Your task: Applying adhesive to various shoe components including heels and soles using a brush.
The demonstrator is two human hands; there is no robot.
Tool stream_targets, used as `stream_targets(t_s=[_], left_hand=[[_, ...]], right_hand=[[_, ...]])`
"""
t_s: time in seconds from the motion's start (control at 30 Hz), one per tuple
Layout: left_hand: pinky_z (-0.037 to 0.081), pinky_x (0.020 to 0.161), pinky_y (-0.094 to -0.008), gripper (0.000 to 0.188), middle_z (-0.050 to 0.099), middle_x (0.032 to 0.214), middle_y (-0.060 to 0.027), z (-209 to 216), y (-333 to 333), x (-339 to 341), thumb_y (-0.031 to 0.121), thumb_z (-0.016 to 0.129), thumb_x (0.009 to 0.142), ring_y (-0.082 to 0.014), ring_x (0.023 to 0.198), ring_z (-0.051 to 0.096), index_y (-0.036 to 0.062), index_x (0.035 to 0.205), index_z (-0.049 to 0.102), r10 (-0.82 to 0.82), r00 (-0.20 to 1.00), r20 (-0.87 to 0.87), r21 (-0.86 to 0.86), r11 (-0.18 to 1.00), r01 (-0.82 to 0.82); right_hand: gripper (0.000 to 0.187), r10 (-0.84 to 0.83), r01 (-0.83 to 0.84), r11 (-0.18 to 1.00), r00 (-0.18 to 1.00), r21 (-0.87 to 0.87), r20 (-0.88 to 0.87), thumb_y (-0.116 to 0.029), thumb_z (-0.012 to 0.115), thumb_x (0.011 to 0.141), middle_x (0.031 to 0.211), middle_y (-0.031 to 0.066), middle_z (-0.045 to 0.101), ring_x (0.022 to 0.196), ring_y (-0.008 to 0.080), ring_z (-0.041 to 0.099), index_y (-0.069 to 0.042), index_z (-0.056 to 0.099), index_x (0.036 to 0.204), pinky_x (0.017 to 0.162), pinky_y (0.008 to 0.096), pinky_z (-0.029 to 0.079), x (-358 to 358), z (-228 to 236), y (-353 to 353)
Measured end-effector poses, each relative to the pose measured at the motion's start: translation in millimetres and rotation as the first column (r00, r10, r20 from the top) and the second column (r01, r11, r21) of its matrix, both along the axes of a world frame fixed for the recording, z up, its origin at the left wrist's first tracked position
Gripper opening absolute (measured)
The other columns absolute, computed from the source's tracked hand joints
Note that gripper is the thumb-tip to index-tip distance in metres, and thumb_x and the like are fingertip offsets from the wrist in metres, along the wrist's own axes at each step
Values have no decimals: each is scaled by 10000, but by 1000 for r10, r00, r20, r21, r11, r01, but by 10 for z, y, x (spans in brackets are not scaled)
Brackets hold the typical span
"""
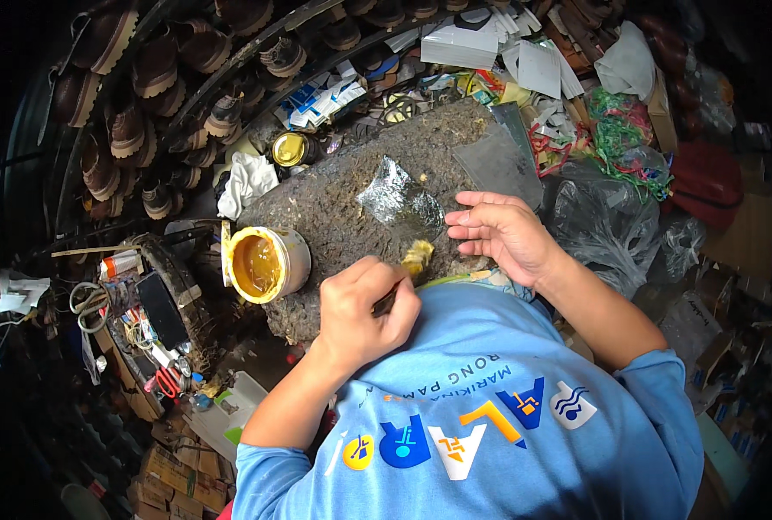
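My left hand [362, 314] is closed around a brush, whose glue-coated yellow bristles [418, 258] stick out toward the worktop. Most of its handle is hidden in my fist. My right hand [500, 236] is open and holds nothing, its fingers stretched out to the left over the worktop's right side. Beyond the brush, a glossy dark sheet or piece [396, 198] lies on the rough, crusted worktop [338, 186]. To the left of my left hand, a white tub [296, 264] with a yellow-smeared rim lies tilted toward me, with amber glue inside.
Shoes [154, 68] fill racks at the far left. A round yellow-topped tin [290, 149] and a white cloth [247, 184] sit at the worktop's left edge. A grey flat sheet [496, 160] and clear plastic bags [603, 221] lie right. A phone [162, 310] rests among tools at left.
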State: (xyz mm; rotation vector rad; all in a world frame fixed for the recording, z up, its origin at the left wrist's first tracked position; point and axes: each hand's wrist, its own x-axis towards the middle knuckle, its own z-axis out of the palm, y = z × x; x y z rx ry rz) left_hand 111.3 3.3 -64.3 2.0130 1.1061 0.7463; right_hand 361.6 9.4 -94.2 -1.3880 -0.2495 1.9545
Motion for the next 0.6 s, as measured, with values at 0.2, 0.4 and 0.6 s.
stream_targets(t_s=[0.2, 0.4, 0.6], left_hand=[[505, 575, -338, 30, 659, 727, -134, 66, 304, -204, -33, 687, 827, -245, 602, 645, -14, 838, 707, 306, 952, 10, 192, 934, -302], [523, 563, -379, 27, 638, 698, -147, -92, 105, 123, 27, 713, 811, -306, 594, 644, 13, 805, 691, 192, 980, 53, 130, 972, -198], [505, 563, -335, 51, 671, 712, -148, 212, -117, -162, -46, 687, 796, -237, 576, 637, -46, 845, 705, 259, 961, 100, -13, 966, -259]], right_hand=[[637, 13, -14, 999, 999, 30, 45, -102, 670, 933, 1211, 193, 684, 1015, 212, 690, 84, 397, 1477, 880, 357, 564, -33, -2, -5], [541, -109, 109, 993, 994, -35, -13, -93, 640, 935, 1214, 193, 684, 1031, 238, 691, 82, 450, 1410, 902, 380, 569, -48, -22, -41], [444, -73, 66, 994, 995, -91, -69, -120, 619, 950, 1198, 195, 697, 1046, 249, 699, 59, 516, 1343, 892, 378, 576, 56, -84, 8]])
